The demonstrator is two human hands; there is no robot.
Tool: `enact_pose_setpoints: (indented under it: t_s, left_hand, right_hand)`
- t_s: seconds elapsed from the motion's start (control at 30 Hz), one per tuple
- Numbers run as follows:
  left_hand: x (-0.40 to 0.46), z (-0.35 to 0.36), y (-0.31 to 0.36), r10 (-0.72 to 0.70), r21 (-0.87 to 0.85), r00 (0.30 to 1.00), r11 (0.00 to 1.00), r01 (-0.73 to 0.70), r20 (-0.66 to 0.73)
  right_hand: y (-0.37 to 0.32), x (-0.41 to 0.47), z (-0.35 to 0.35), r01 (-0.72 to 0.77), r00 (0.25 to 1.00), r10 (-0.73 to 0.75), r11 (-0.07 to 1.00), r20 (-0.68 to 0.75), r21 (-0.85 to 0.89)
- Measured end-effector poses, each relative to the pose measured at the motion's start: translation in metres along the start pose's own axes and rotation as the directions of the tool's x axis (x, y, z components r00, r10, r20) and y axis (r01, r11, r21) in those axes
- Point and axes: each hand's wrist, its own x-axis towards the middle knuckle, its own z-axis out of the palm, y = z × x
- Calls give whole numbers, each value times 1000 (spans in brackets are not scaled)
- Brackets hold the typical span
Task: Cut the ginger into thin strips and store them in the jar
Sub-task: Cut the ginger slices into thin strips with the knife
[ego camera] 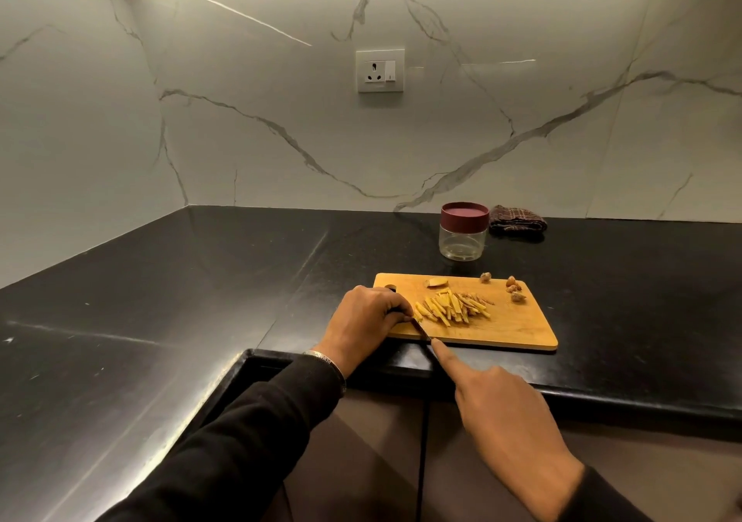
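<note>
Seemingly knife near board's front edge.

A black, glossy L-shaped worktop fills the middle of the frame, running along a marbled wall and turning down the left side. Right of centre, near its front edge, lies a wooden cutting board. Behind the board, toward the wall, a clear jar with a dark red lid stands upright. Just right of the jar, against the wall, sits a dark checked cloth, probably folded, though it is too dim to be sure.
</note>
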Motion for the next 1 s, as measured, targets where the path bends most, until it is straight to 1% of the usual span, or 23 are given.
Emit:
enact_pose_setpoints:
  t_s: [0.23,0.5,0.6,0.77,0.87,1.0]
  left_hand:
    - [0,0,3,4,25,1000,1000,-5,13]
    - [0,-1,3,51,32,998,998,-52,30]
    - [-1,-1,4,78,51,996,995,-80,50]
    - [-2,0,1,67,44,997,997,-68,28]
    - [-2,1,1,52,36,999,998,-52,16]
    - [-1,1,1,-12,52,998,999,16,-67]
  right_hand:
    - [4,-6,1,-23,1000,23,996,7,-91]
    - [10,-8,-5,-49,997,51,998,-66,28]
    - [6,-7,-10,-50,995,52,998,-84,34]
    - [3,-3,-13,-50,996,56,995,-71,84]
    - [-1,0,-11,-20,997,28,994,-76,110]
    - [-8,7,-8,13,998,-7,996,-69,88]
